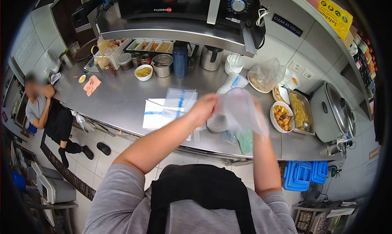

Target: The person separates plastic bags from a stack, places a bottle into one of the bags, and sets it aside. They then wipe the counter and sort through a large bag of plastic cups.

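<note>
Two hands are raised above the steel counter (118, 105): the left hand (207, 106) seems narrowed on the edge of a clear plastic bag (241, 107), while the right hand (257, 106) is partly behind it (blurred, so I cannot tell its grip). For such thin film it is better, I judge, to pinch one layer only. Right of the bag, a white bowl (281, 130) contains orange-brown chunks; the metal tray (306, 132) beside it contains yellowish food.
</note>
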`<state>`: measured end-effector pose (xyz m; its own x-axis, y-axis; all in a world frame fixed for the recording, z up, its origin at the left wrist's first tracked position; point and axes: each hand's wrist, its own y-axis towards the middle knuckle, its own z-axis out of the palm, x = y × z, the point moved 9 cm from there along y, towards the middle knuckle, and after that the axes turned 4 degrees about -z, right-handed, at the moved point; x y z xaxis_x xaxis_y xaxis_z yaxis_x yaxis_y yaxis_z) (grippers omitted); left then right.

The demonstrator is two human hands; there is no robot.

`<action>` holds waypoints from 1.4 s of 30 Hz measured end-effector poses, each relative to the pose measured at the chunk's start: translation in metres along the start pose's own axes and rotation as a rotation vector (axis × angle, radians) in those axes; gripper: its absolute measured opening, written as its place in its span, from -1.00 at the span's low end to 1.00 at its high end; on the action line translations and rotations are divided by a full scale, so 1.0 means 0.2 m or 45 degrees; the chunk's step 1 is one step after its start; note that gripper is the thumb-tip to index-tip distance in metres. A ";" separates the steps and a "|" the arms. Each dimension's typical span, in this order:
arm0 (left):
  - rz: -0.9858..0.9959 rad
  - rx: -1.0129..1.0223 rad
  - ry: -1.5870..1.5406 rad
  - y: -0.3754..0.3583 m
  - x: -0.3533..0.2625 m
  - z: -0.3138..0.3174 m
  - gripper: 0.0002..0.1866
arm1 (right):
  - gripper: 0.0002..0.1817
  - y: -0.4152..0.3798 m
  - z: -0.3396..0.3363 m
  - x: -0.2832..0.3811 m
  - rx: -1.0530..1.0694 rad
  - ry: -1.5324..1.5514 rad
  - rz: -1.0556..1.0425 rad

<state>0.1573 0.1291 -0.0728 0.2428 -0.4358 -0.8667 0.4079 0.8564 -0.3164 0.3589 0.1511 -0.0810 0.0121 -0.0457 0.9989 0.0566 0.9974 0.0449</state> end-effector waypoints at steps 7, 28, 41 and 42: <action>-0.232 -0.395 -0.081 0.13 0.68 -0.32 -0.83 | -0.62 -0.18 0.16 -0.45 -0.067 0.009 0.369; 0.654 -0.749 1.090 -0.43 0.00 -0.80 -0.82 | -0.82 -0.72 0.06 0.21 -0.202 -1.222 -0.826; 0.361 0.140 -0.496 -0.78 -0.03 -0.64 -0.44 | -0.40 -0.70 0.99 -0.09 0.580 1.125 0.771; 0.329 0.129 -0.527 -0.79 0.02 -0.67 -0.42 | -0.41 -0.67 1.00 -0.05 0.485 1.176 0.772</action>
<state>-0.0231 0.0289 -0.0782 0.6680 -0.3034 -0.6795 0.3667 0.9288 -0.0542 0.1510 0.0285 -0.0939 0.6647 0.5768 0.4748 -0.5087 0.8149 -0.2777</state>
